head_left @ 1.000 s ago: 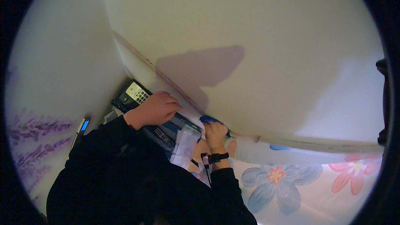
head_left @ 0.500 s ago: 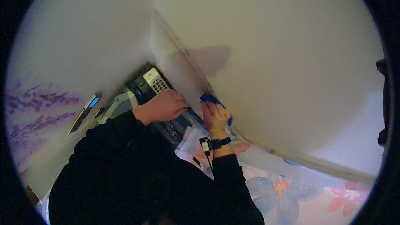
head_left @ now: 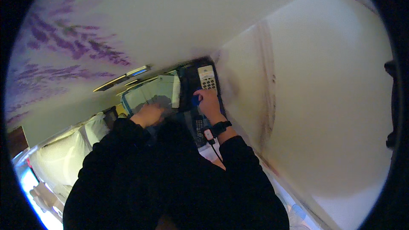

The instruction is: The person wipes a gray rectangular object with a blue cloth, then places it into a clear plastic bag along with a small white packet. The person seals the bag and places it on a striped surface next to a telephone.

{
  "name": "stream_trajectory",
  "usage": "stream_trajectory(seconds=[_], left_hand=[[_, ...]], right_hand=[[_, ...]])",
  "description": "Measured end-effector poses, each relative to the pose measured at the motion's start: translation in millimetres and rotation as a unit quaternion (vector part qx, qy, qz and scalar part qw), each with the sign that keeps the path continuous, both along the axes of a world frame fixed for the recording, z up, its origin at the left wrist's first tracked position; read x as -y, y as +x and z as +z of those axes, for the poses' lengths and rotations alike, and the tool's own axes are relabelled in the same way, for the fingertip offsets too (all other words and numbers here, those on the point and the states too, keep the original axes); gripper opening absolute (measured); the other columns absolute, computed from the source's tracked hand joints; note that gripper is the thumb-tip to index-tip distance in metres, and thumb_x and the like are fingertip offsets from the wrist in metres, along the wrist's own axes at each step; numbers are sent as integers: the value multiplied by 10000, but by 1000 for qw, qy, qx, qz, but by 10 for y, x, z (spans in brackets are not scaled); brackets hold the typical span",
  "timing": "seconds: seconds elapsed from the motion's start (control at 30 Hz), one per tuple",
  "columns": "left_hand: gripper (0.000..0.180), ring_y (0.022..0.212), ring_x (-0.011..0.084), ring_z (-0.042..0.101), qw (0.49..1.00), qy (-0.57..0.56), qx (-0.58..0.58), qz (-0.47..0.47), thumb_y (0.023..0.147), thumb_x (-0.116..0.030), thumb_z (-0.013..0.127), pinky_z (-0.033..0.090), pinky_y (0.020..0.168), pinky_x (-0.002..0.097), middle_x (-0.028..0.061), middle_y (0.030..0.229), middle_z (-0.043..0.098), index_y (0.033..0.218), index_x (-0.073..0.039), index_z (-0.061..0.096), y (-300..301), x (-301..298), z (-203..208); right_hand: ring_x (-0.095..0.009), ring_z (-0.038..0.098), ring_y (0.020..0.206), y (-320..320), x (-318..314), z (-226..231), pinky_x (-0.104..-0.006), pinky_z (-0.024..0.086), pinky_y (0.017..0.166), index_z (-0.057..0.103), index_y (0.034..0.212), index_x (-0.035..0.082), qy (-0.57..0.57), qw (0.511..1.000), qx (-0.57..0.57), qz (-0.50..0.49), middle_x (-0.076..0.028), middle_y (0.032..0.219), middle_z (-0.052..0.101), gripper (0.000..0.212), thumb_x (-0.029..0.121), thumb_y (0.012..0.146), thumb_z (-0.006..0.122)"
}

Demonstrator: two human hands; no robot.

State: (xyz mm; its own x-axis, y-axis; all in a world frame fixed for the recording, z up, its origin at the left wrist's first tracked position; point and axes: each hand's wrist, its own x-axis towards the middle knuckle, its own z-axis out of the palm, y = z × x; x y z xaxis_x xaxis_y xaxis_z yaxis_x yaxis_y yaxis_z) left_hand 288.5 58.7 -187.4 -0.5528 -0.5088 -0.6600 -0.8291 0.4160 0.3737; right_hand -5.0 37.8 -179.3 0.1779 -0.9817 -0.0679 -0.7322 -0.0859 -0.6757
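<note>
A blue cloth [head_left: 196, 99] is bunched in my right hand [head_left: 208, 103], whose fingers are closed around it. That hand sits over a dark tray-like surface [head_left: 189, 87], just below a pale cordless phone handset [head_left: 206, 73] with dark keys. A black remote control [head_left: 199, 128] lies close to my right wrist. Over to the left, my left hand [head_left: 148, 115] rests at the near edge of a pale, glossy panel [head_left: 149, 91]; its fingers are blurred, so their pose is unclear. A dark shadow or reflection shows beside its fingertips.
Walls meet in a corner behind the dark surface; the right wall [head_left: 315, 102] has a brownish stained strip [head_left: 266, 76]. A slim switch panel with a small blue screen [head_left: 128, 77] is on the left wall, above the glossy panel. White bedding [head_left: 64, 155] lies at the lower left.
My view has turned toward the left. My right hand has brought the blue cloth off the wall's lower edge to the dark surface. My left hand has left the phone area for the glossy panel.
</note>
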Motion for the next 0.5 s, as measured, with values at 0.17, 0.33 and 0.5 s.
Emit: stream_trajectory(seconds=[0.17, 0.33, 0.5], left_hand=[[501, 1143, 433, 614, 974, 62, -104, 193, 922, -360, 652, 509, 953, 545, 218, 1250, 636, 1340, -91, 596, 620, -539, -569], [535, 1163, 440, 603, 949, 142, -49, 277, 926, -381, 615, 496, 985, 513, 258, 1275, 632, 1337, -41, 583, 1396, -979, -1279], [480, 1034, 441, 655, 969, 81, -97, 214, 921, -332, 628, 521, 909, 489, 264, 1134, 691, 1276, -10, 613, 1951, -1137, -1600]], right_hand=[[-331, 588, 847, 472, -136, -405, -408, 467, 825, 729, 928, 97, 75, 992, -4, 97, -79, 766, 640, 292, -68, 769, 548], [-342, 624, 865, 788, -370, -771, -428, 503, 797, 731, 968, 92, 110, 989, -39, 94, -107, 843, 681, 294, -52, 763, 577], [-374, 652, 886, 1219, -883, -1025, -449, 522, 810, 737, 985, 69, 91, 990, 29, -100, -150, 914, 694, 294, -47, 748, 608]])
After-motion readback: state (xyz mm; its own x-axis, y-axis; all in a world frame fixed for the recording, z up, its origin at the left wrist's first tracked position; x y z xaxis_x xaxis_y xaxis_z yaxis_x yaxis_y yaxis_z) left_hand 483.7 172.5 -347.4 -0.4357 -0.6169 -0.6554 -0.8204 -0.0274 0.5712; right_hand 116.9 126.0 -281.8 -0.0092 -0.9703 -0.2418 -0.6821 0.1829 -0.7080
